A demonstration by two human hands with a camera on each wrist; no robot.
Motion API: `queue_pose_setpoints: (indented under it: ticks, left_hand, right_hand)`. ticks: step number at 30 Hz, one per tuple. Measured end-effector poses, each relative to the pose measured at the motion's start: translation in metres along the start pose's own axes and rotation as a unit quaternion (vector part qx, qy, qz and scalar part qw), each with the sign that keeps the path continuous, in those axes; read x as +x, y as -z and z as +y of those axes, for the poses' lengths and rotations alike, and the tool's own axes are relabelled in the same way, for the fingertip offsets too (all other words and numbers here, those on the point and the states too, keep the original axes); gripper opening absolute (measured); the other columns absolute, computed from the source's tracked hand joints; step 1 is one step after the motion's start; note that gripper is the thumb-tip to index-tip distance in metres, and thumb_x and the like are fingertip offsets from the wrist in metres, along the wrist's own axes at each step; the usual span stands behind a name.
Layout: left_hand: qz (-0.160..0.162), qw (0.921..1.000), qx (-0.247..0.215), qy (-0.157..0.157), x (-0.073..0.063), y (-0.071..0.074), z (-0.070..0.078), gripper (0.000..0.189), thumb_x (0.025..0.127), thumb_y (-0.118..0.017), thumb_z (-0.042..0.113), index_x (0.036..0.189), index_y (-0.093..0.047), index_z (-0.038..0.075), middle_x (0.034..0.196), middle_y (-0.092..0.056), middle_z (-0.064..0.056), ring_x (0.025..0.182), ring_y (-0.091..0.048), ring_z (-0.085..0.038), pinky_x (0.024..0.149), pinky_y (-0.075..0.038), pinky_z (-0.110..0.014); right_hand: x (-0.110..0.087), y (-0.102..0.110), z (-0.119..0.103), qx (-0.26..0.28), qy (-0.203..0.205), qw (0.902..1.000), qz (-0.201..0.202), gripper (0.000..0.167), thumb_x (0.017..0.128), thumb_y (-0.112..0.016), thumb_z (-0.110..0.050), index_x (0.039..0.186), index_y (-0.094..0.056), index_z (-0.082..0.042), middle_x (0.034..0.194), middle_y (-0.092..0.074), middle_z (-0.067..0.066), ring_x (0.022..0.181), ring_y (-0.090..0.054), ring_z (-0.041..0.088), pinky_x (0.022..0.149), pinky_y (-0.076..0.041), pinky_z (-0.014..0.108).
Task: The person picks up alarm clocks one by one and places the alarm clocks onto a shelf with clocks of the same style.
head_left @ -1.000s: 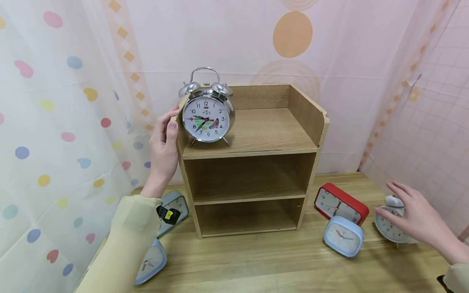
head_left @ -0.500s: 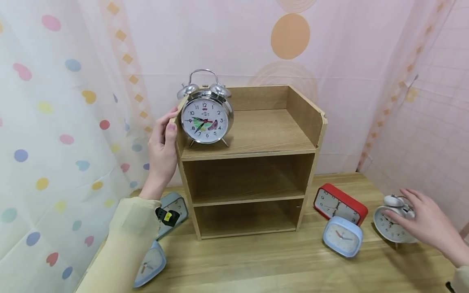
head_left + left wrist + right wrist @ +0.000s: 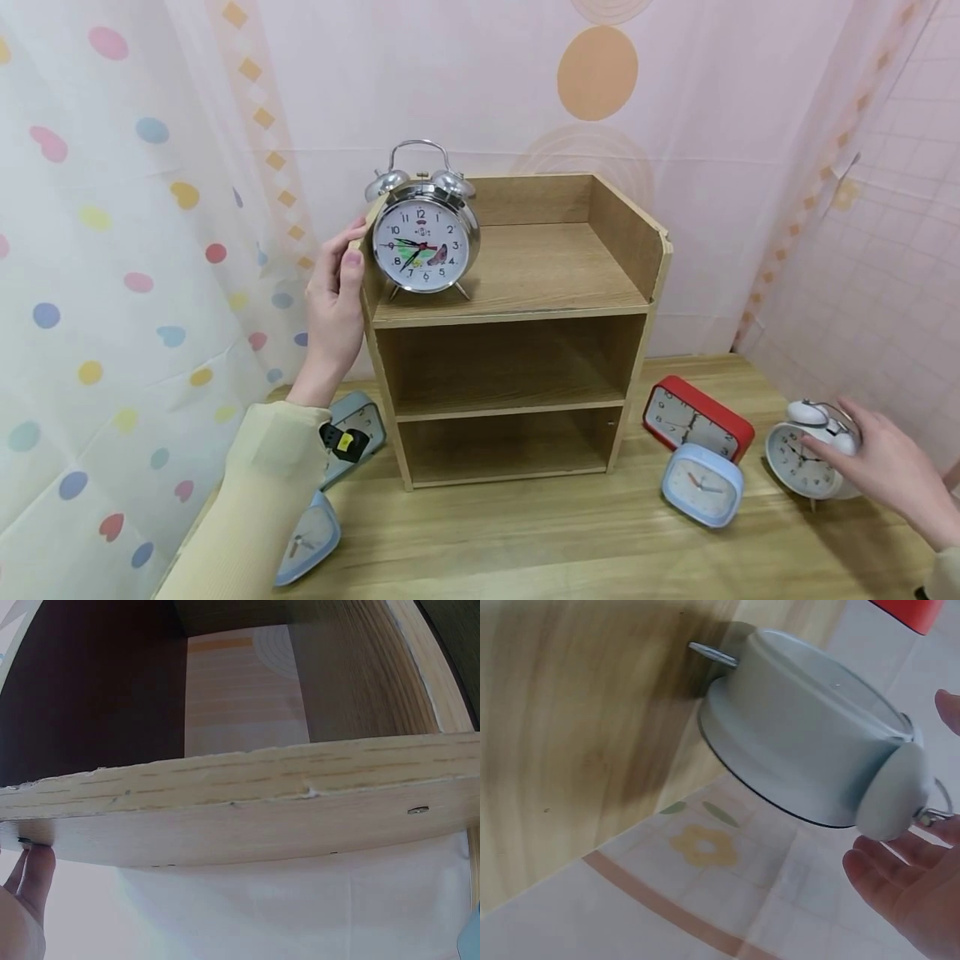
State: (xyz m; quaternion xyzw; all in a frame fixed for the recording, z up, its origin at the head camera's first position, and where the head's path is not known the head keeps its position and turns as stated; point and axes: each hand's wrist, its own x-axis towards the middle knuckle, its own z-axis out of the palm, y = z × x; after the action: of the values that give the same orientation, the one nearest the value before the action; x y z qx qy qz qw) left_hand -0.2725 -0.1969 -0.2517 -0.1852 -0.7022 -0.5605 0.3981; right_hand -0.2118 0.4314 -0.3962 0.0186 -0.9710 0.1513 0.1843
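Note:
In the head view my left hand point(image 3: 335, 304) rests against the outer left side of a wooden shelf unit point(image 3: 510, 312), near its top. Fingertips press that side panel in the left wrist view. Just inside stands a silver twin-bell alarm clock point(image 3: 423, 242) on the top board. Far right, my right hand point(image 3: 885, 467) is at a white twin-bell alarm clock point(image 3: 802, 462) upright on the table. In the right wrist view its fingers point(image 3: 900, 870) lie beside the clock's bell point(image 3: 894, 793) and wire handle, thumb held apart from them.
A red rectangular clock point(image 3: 697, 417) and a light blue clock point(image 3: 703, 485) stand right of the shelf. Left of it, a grey-green clock point(image 3: 363, 417) and another blue clock point(image 3: 309, 537) are partly hidden by the left sleeve. Patterned curtains point(image 3: 480, 83) hang behind.
My right hand has drawn back from in front of the white clock to its right side, uncovering its face and bells. My left hand stays at the shelf side.

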Motion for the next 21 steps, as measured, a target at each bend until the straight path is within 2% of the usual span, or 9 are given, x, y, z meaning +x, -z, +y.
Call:
queue_pose_setpoints:
  ticks: [3, 10, 17, 21]
  left_hand:
    - [0.000, 1.0000, -0.001, -0.002, 0.000, 0.000, 0.000, 0.038, 0.110, -0.046, 0.021, 0.143, -0.058, 0.005, 0.159, -0.056, -0.006, 0.154, -0.047, -0.017, 0.129, -0.037, -0.027]
    - [0.002, 1.0000, 0.000, 0.003, -0.002, 0.000, 0.001, 0.038, 0.111, -0.046, 0.021, 0.143, -0.058, 0.006, 0.160, -0.056, -0.005, 0.154, -0.047, -0.017, 0.128, -0.037, -0.027]
    - [0.004, 1.0000, 0.000, 0.002, -0.003, 0.001, 0.002, 0.038, 0.111, -0.046, 0.021, 0.143, -0.058, 0.006, 0.160, -0.056, -0.005, 0.154, -0.047, -0.016, 0.129, -0.037, -0.028]
    - [0.002, 1.0000, 0.000, 0.000, -0.002, 0.001, 0.002, 0.038, 0.111, -0.046, 0.021, 0.143, -0.058, 0.006, 0.160, -0.056, -0.005, 0.154, -0.047, -0.016, 0.129, -0.037, -0.028]
  right_hand:
    - [0.000, -0.002, 0.004, 0.006, -0.002, 1.0000, -0.005, 0.073, 0.092, -0.077, -0.040, 0.137, -0.051, 0.011, 0.115, -0.061, 0.045, 0.093, -0.063, 0.057, 0.065, -0.051, 0.058]
    - [-0.003, -0.004, 0.009, 0.011, -0.017, 0.9995, -0.023, 0.078, 0.094, -0.075, -0.041, 0.138, -0.048, 0.017, 0.118, -0.060, 0.049, 0.097, -0.061, 0.068, 0.070, -0.052, 0.068]
    - [-0.002, -0.009, 0.011, 0.020, -0.010, 0.9996, -0.016, 0.067, 0.092, -0.077, -0.037, 0.130, -0.054, 0.013, 0.102, -0.068, 0.041, 0.081, -0.067, 0.056, 0.059, -0.052, 0.056]
    - [-0.002, -0.010, 0.012, 0.014, -0.014, 0.9997, -0.011, 0.067, 0.091, -0.078, -0.038, 0.129, -0.056, 0.013, 0.099, -0.068, 0.040, 0.079, -0.066, 0.055, 0.055, -0.050, 0.050]
